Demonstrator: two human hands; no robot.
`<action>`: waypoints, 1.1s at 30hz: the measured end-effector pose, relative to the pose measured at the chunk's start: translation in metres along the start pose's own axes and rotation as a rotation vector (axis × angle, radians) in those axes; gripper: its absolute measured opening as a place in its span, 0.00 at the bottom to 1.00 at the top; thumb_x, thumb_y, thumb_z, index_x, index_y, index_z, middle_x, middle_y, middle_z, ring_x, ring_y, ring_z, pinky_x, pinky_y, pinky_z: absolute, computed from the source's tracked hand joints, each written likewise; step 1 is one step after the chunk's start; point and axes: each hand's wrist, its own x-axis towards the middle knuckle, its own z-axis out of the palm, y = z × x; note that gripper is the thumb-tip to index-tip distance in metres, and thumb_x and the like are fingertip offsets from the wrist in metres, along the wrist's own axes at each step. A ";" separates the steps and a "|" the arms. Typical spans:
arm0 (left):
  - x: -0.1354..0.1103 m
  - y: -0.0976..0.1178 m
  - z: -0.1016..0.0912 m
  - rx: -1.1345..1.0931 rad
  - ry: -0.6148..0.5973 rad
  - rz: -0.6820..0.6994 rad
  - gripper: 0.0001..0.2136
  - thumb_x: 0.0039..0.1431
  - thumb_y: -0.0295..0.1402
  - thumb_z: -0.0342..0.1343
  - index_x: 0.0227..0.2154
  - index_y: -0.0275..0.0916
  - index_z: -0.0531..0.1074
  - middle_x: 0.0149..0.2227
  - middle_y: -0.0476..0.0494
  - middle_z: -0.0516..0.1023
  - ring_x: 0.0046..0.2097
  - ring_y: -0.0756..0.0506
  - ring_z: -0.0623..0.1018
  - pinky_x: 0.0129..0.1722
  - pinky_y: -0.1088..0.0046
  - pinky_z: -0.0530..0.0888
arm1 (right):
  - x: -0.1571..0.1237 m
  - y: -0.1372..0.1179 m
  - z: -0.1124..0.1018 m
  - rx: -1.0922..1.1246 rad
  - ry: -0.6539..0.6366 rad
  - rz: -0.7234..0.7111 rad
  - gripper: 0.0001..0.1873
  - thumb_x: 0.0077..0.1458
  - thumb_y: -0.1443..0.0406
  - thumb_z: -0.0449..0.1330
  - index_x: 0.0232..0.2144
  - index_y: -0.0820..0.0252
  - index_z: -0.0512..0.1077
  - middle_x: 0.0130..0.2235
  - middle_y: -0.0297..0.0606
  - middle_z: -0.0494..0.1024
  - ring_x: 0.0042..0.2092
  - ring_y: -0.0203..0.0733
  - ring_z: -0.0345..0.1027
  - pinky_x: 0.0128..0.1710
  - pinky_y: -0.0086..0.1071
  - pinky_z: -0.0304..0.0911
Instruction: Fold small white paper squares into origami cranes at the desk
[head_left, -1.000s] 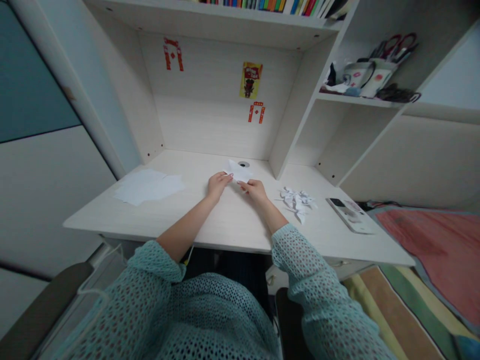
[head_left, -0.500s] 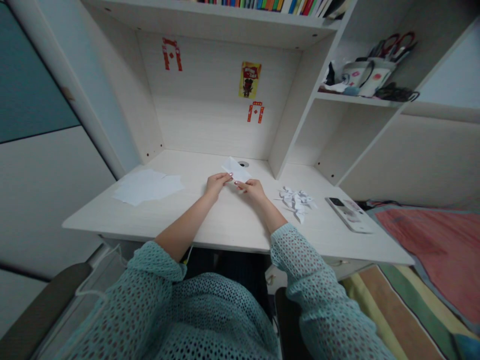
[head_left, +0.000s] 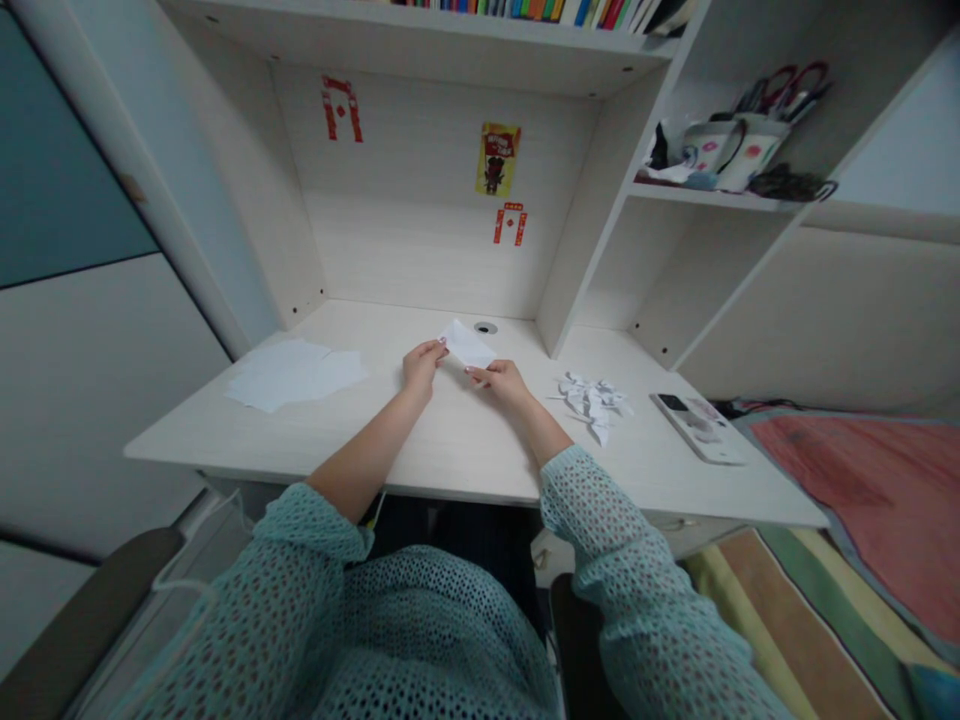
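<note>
A small white sheet of paper [head_left: 468, 345] is held up between my two hands over the middle of the desk. My left hand [head_left: 424, 366] pinches its left corner with thumb and fingers. At its lower right edge, my right hand [head_left: 499, 378] has thumb and fingertips closed on the paper. Whether the sheet carries folds is too small to tell. To the left lies a loose spread of white paper sheets [head_left: 292, 374]. A heap of small folded white paper pieces [head_left: 592, 402] rests to the right of my right hand.
A phone [head_left: 697, 430] lies near the right end of the white desk [head_left: 450, 460]. Behind the paper is a round cable hole [head_left: 486, 328]. Cups with scissors and pens [head_left: 750, 150] stand on the upper right shelf; books [head_left: 525, 10] line the top.
My left hand has shifted a little left and up along the paper to its corner. The sheet has turned slightly and moved left; my right hand has barely moved.
</note>
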 end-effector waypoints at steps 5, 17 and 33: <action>-0.004 0.004 0.001 0.078 -0.010 -0.002 0.12 0.47 0.43 0.57 0.26 0.38 0.71 0.30 0.44 0.75 0.35 0.47 0.75 0.29 0.76 0.64 | -0.002 -0.002 0.000 -0.025 0.010 0.007 0.21 0.35 0.51 0.65 0.20 0.66 0.75 0.24 0.41 0.76 0.23 0.34 0.62 0.24 0.28 0.54; -0.011 0.013 0.005 0.185 0.043 0.163 0.10 0.51 0.40 0.54 0.25 0.39 0.67 0.26 0.46 0.74 0.32 0.49 0.74 0.29 0.76 0.65 | -0.007 -0.009 0.004 -0.019 0.012 -0.065 0.23 0.39 0.49 0.62 0.23 0.66 0.74 0.25 0.41 0.76 0.25 0.36 0.64 0.25 0.29 0.55; -0.017 0.009 0.010 0.272 -0.165 0.146 0.09 0.50 0.37 0.56 0.31 0.37 0.70 0.29 0.44 0.77 0.34 0.47 0.76 0.34 0.74 0.68 | 0.003 -0.003 -0.014 0.045 0.426 -0.192 0.33 0.42 0.49 0.60 0.46 0.65 0.67 0.19 0.27 0.64 0.22 0.32 0.54 0.24 0.27 0.54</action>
